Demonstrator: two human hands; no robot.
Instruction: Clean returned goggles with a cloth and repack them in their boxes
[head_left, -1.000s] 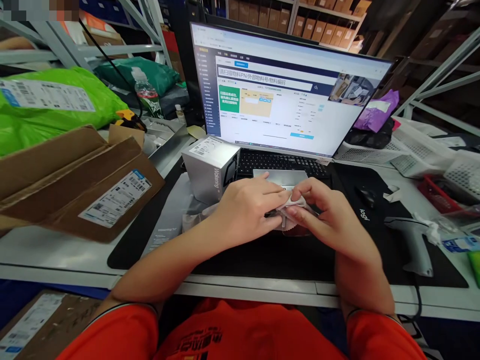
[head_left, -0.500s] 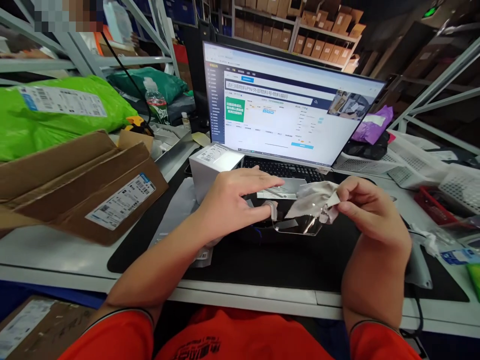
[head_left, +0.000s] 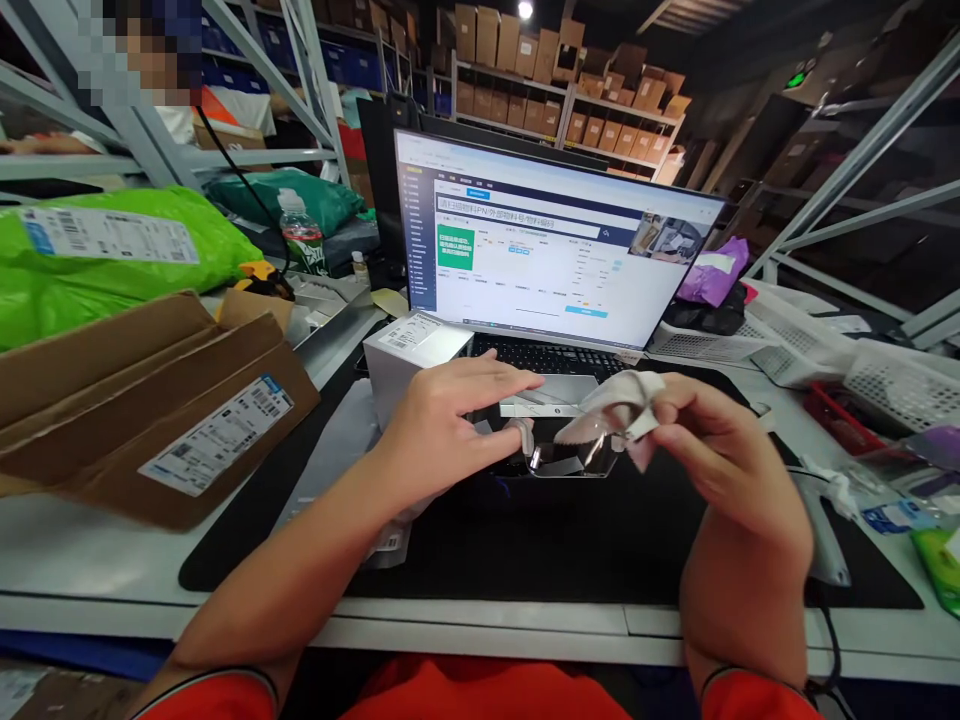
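My left hand (head_left: 442, 420) reaches in from the left, with thumb and fingers around the left end of a glossy dark piece with a clear, curved rim (head_left: 574, 465). Its fingertips lie over a flat silvery piece (head_left: 551, 392) just behind; whether the two are joined I cannot tell. A pale grey cloth (head_left: 611, 405) is pinched between the thumb and index finger of my right hand (head_left: 705, 430). The cloth hangs crumpled over the right side of the glossy piece. A white box (head_left: 412, 345) with a label stands behind my left hand.
Beyond the hands are a keyboard (head_left: 540, 355) and a lit monitor (head_left: 540, 260). An opened cardboard box (head_left: 225, 420) and a green parcel (head_left: 112, 250) lie left. White baskets (head_left: 787, 340) stand right. A grey plastic bag (head_left: 330, 450) lies on the black mat (head_left: 525, 560).
My view has tilted up and shifted slightly, so the scene sits lower and more to the left. The cloth has bunched up a little at my right fingertips; both grips remain.
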